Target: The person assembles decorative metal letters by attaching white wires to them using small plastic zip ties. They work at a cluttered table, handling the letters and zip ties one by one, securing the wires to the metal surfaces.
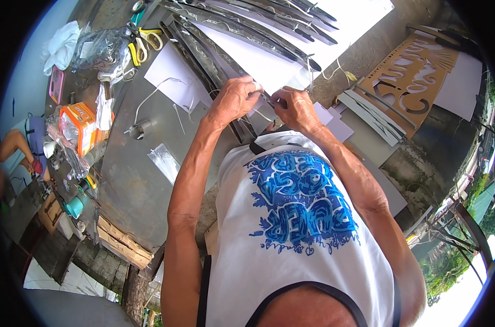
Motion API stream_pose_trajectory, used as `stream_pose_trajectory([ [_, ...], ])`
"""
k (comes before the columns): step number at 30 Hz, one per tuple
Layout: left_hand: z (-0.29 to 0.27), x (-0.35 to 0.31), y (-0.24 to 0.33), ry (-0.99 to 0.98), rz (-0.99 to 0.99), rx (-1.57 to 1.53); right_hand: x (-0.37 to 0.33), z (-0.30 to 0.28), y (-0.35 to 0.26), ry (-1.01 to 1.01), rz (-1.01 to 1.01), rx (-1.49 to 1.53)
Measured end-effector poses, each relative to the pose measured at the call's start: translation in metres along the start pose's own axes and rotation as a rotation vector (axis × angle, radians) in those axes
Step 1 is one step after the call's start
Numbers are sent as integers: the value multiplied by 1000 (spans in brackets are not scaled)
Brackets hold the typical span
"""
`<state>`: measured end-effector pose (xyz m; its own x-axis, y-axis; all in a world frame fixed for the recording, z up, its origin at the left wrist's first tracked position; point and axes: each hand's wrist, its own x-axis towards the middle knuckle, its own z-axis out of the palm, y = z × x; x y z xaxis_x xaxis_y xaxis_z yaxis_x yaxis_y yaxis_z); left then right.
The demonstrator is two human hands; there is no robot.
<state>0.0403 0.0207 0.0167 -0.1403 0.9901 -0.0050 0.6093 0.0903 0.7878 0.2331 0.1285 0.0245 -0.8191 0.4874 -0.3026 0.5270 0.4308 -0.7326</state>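
My left hand point(236, 100) is closed, with thumb and fingers pinching a long dark strip point(217, 50) near its close end. Just to the right, my right hand point(297, 110) is also closed, its fingertips on the tip of the same strip. Thin pale wires run along this strip, and one loose wire point(263, 115) hangs beneath my hands. Several similar dark strips point(247, 34) lie beyond on white sheets point(221, 37). Whatever small part sits between my fingertips is hidden.
Left of my hands are yellow-handled scissors point(142, 48), a short metal tube point(141, 130), a bundle of clear-white ties point(164, 163) and an orange box point(80, 129). A brown cut-out board point(405, 82) leans right. Another person's arm point(14, 146) shows far left.
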Motion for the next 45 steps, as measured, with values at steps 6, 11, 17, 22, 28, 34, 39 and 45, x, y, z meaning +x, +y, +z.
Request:
stream_pose_trajectory([
  [6,-2,0,2,14,4,-6,6,-8,-4,-53,-16,-68],
  [11,-1,0,2,21,-7,-2,5,-10,-6,-64,-3,-162],
  [17,-3,0,4,-9,-16,-25,4,-14,-9,-48,-26,-251],
  [22,-7,-3,9,-62,-30,-7,0,-10,1,11,-95,-257],
  [28,-6,-4,6,-68,-19,9,-1,-14,4,63,-193,-238],
  [34,-5,-6,8,-77,-35,6,3,-5,11,-4,-142,-145],
  [39,-4,-7,13,-82,-77,-5,3,-5,6,-37,-99,-98],
  [45,-3,-2,9,-53,2,6,5,0,0,19,-163,-160],
])
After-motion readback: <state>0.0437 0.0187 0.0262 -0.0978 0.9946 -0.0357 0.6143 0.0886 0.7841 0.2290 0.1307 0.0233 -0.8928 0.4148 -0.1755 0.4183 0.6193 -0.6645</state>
